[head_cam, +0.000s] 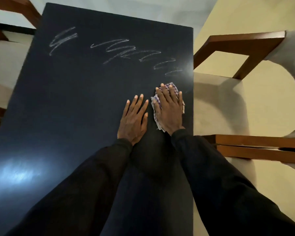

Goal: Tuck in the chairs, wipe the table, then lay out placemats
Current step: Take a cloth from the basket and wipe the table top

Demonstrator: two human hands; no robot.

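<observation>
- Checked purple-and-white cloth (155, 108), crumpled, lies on the table (75, 99) near its right edge, mostly covered by the right hand.
- The table top is dark, almost black and matte, with a pale sheen near its front left corner.
- White chalk scribbles (124, 50) run across the far half, from the far left down toward the right edge. The nearest strokes end just beyond the cloth and look faint and smeared.
- The right hand (169, 109) presses palm-down on the cloth, fingers straight and slightly spread. Cloth shows past the fingertips and on both sides of the hand.
- The left hand (133, 121) rests flat on the bare table just beside the cloth, fingers straight and fanned, holding nothing.
- Both arms wear black sleeves (211, 167).
- A wooden chair (242, 43) with a cream seat stands at the table's right edge.
- A second chair (15, 12) stands by the far left corner.
</observation>
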